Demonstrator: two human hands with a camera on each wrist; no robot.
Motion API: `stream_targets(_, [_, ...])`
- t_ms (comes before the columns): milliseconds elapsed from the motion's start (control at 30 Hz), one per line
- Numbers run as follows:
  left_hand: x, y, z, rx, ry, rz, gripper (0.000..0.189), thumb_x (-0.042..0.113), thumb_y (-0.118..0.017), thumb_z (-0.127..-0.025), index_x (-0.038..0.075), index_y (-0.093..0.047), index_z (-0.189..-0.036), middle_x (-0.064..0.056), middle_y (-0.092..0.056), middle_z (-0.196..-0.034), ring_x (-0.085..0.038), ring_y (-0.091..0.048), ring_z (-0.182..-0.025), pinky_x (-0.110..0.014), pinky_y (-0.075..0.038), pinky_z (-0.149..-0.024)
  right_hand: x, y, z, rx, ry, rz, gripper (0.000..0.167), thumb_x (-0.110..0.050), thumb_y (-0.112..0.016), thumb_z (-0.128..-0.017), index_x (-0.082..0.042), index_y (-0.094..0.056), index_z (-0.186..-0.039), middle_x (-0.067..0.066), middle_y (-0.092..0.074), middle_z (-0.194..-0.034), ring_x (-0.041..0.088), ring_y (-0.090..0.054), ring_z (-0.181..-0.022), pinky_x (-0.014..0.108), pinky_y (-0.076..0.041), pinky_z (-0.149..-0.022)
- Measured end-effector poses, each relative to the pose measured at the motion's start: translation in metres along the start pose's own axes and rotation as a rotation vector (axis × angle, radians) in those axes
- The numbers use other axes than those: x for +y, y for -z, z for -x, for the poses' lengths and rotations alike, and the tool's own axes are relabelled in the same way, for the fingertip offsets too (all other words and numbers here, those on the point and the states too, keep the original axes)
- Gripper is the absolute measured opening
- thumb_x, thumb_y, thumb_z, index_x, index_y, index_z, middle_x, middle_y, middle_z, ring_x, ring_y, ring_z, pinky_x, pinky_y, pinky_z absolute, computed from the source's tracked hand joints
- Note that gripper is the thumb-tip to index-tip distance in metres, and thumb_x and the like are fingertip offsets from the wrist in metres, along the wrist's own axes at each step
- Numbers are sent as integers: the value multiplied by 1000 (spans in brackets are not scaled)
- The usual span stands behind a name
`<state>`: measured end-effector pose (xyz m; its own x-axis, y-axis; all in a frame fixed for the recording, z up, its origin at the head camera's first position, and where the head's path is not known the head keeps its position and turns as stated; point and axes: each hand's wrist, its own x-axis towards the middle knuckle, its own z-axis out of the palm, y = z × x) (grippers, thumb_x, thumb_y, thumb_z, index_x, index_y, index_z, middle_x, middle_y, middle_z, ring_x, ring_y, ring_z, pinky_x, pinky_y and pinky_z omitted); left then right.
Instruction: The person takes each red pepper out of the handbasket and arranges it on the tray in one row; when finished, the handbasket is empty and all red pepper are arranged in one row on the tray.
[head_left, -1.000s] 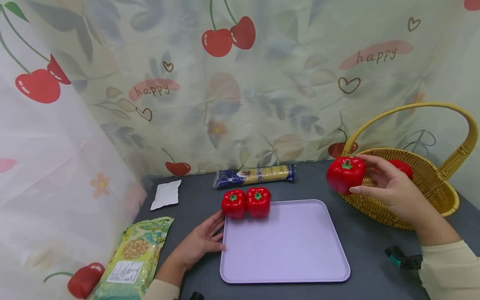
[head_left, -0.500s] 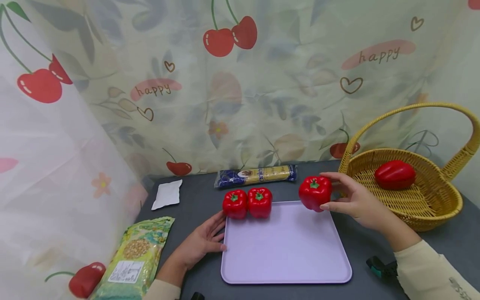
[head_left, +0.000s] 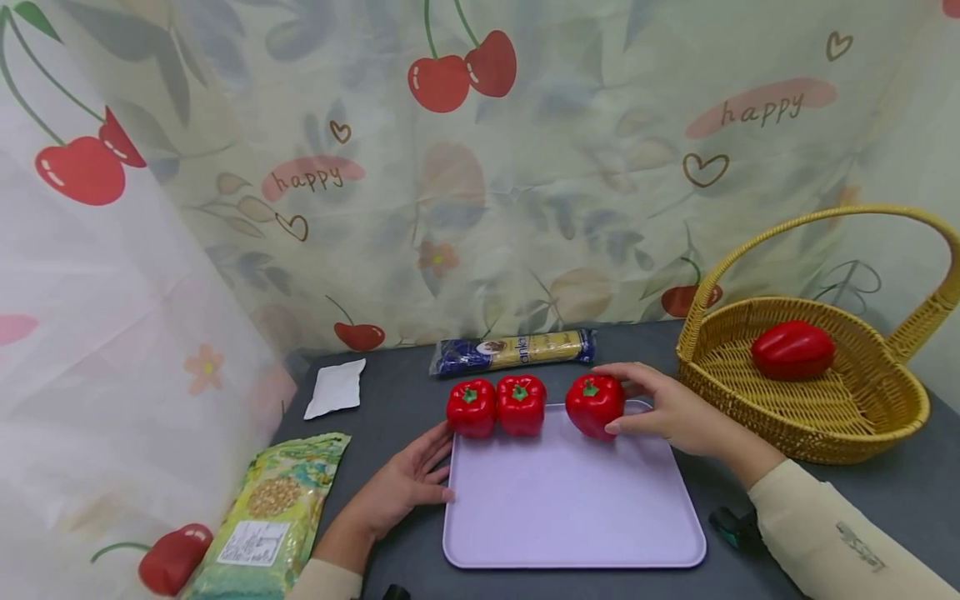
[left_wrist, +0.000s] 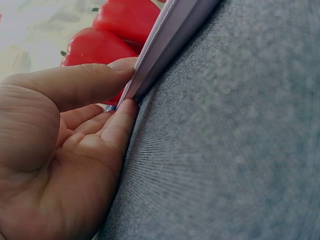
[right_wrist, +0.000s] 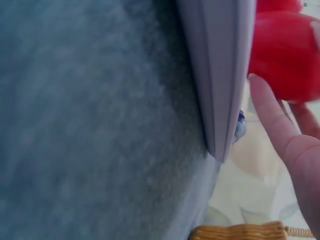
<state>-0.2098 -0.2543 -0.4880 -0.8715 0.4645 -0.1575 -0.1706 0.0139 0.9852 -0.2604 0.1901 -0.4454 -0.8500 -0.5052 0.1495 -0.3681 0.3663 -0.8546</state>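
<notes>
My right hand holds a glossy red bell pepper with a green stem, thumb in front and fingers behind. This pepper is at the far edge of the lilac tray; whether it touches the tray I cannot tell. In the right wrist view the pepper is close to the tray's side wall. Two more red bell peppers, a left one and a right one, stand side by side at the tray's far left corner. My left hand rests at the tray's left edge, thumb and extended fingers touching it.
A yellow wicker basket with a tall handle stands at right, a red pepper-like vegetable lying in it. Behind the tray lies a pasta packet. A white packet and a green-yellow grain bag lie at left.
The right hand has carried the bell pepper left and down from beside the basket to the tray's far edge. The left hand stays at the tray's left side.
</notes>
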Motion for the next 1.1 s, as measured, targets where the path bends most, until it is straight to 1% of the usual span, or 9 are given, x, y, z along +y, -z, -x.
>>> stream_targets(200, [0, 0, 0, -9, -10, 1, 107, -19, -77, -89, 2, -16, -173, -16, -15, -180, -35, -16, -164, -39, -40, -120, 2, -5, -7, -29, -5, -32, 72, -17, -88, -95, -8, -53, -157, 22, -52, -153, 48, -55, -136, 58, -56, -105])
stream_targets(333, [1, -1, 0, -15, -8, 4, 106, -20, -77, -89, 2, -16, -173, -16, -15, -180, -34, -16, -164, -41, -39, -121, 0, -8, -9, -3, -54, -21, 76, -27, -90, -94, -6, -49, -154, 20, -53, -151, 48, -53, -138, 63, -52, -109])
stream_targets(433, [2, -1, 0, -13, -6, 0, 107, -20, -77, -89, 2, -16, -173, -17, -14, -180, -34, -16, -164, -40, -39, -120, -3, -11, -11, 46, -92, 38, 75, -37, -91, -91, -7, -50, -146, 19, -54, -145, 47, -54, -135, 64, -53, -106])
stream_targets(500, [2, -1, 0, -10, -4, 0, 107, -20, -77, -89, 2, -16, -173, -16, -14, -180, -34, -16, -164, -40, -39, -120, -5, -13, -14, 83, -100, 89, 73, -40, -92, -90, -6, -51, -140, 19, -55, -139, 45, -56, -130, 63, -55, -103])
stream_targets(633, [2, -1, 1, -5, -1, -1, 107, -19, -77, -89, 2, -16, -173, -16, -14, -180, -34, -16, -164, -40, -40, -120, -13, -15, -17, 113, -98, 153, 67, -38, -93, -89, -5, -56, -134, 17, -57, -132, 40, -58, -123, 60, -58, -99])
stream_targets(833, [3, -1, 2, -9, -7, -1, 106, -18, -77, -90, 2, -15, -174, -17, -13, -180, -35, -15, -164, -40, -39, -120, -19, -13, -19, 52, -87, 156, 69, -32, -91, -92, -3, -58, -146, 18, -57, -141, 45, -56, -131, 64, -53, -106])
stream_targets(900, [3, -1, 2, -10, -8, -1, 106, -19, -77, -90, 2, -15, -174, -16, -14, -180, -35, -15, -164, -40, -39, -120, -19, -12, -19, 29, -74, 151, 70, -31, -90, -94, -3, -58, -149, 18, -56, -141, 46, -55, -134, 65, -51, -108])
stream_targets(1000, [3, -1, 1, -6, -8, -3, 107, -19, -78, -89, 2, -16, -173, -16, -14, -180, -34, -16, -164, -40, -40, -120, -18, -12, -19, 2, -60, 130, 70, -30, -89, -95, -4, -58, -152, 17, -55, -140, 47, -54, -135, 64, -52, -107])
stream_targets(1100, [2, -1, 1, -6, -12, -8, 107, -19, -78, -89, 1, -16, -173, -17, -14, -180, -35, -16, -164, -39, -41, -119, -17, -12, -21, -25, -54, 91, 71, -28, -88, -96, -4, -56, -154, 18, -54, -143, 48, -53, -138, 64, -51, -109])
